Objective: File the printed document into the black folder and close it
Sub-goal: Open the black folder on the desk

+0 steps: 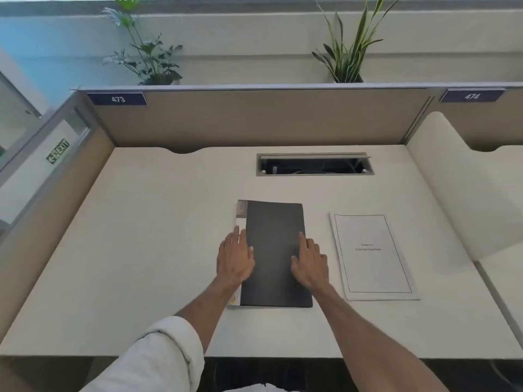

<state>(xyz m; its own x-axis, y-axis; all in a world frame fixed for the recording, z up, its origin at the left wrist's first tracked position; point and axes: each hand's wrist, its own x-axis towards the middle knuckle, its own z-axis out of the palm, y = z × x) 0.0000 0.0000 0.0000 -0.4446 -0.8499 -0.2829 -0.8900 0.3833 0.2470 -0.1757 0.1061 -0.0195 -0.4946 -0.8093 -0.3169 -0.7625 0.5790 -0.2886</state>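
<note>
Grip: neither hand is closed on anything; both lie flat with fingers spread on the folder's cover.
Left hand (235, 257): palm down over the spine side, fingertips reaching onto the pale spine strip.
Right hand (310, 260): palm down at the free right edge, index finger laid along that edge, a likely start for lifting the cover.
Black folder (273, 253): shut, lying flat near the middle of the desk (141, 250), long side running away from the person; matte dark cover with a faintly grained look, a light label strip down its left side.
Printed document (372, 256): just beside the folder on its right, apart from it, face up; white sheets with a thin ruled border and a short centred title too small to read surely.
Handling, folder: probably light, with a thin plastic cover that flexes; best opened from the right edge while the left hand pins the spine.
Handling, document: light and limp, apt to slide on the smooth desk; take it by a long edge or corner, both hands keeping the sheets squared.
Progress: filing not yet begun, judging by the closed cover.
</note>
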